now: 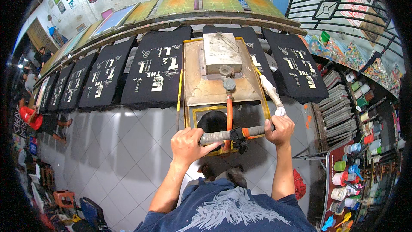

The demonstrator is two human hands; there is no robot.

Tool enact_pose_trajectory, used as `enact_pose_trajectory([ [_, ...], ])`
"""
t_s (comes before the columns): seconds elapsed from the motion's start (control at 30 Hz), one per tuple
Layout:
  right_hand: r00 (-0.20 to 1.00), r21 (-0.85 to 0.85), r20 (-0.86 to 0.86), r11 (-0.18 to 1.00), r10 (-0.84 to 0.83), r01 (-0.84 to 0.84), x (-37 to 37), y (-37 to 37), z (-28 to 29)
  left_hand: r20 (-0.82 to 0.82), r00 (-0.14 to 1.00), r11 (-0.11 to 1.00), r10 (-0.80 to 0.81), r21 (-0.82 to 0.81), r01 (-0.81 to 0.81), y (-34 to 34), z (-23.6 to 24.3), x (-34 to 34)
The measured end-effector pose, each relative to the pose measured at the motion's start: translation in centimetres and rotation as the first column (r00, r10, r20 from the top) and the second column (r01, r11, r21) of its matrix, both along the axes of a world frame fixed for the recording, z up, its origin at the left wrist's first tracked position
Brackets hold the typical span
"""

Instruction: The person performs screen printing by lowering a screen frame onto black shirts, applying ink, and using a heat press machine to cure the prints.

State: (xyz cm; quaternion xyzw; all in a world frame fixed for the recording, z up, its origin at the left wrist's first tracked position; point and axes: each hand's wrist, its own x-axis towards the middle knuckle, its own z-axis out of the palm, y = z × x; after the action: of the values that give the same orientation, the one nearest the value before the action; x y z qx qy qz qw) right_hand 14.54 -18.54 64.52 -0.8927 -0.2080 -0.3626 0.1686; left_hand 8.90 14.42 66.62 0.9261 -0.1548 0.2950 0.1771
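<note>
Far on the left, a person in a red top point(31, 118) sits low by the floor, well away from the hands. Next comes a long row of black shirts point(156, 71) laid flat on a long curved table point(128, 32). Each shirt has pale shapes printed on it. Above the table, flat screens in green and yellow point(176, 4) lean against the wall.

The left hand point(187, 145) is wrapped around the left end of a grey bar handle point(231, 134). Its fingers are curled tight and pressed together over the bar, with the knuckles up.

In the middle is the big tool that the handle belongs to. It is a flat, tan, yellow-edged frame point(214, 86) that lies over one black shirt on the table. A grey metal box point(221, 51) sits on top of the frame. An orange pipe point(229, 114) runs from a round knob near the box down to the middle of the handle.

The right hand point(281, 129) grips the right end of the same handle. Its fingers are also curled shut around the bar. A white wrapped rod point(270, 92) runs along the frame just above this hand.

On the right, another black shirt lies on the table, and shelves hold many small pots of colour point(343, 176).
</note>
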Motion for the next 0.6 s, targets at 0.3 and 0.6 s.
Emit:
enact_pose_trajectory([
  [0.3,1.0,-0.006,-0.011,1.0,0.007,-0.007,-0.01,-0.02,0.03,-0.006,1.0,1.0,-0.012,0.001,0.012,0.05,-0.01,-0.1],
  [0.6,1.0,-0.025,-0.029,1.0,-0.004,0.003,-0.14,-0.06,0.18,0.055,0.998,1.0,-0.008,-0.016,0.009,-0.05,-0.93,0.13],
])
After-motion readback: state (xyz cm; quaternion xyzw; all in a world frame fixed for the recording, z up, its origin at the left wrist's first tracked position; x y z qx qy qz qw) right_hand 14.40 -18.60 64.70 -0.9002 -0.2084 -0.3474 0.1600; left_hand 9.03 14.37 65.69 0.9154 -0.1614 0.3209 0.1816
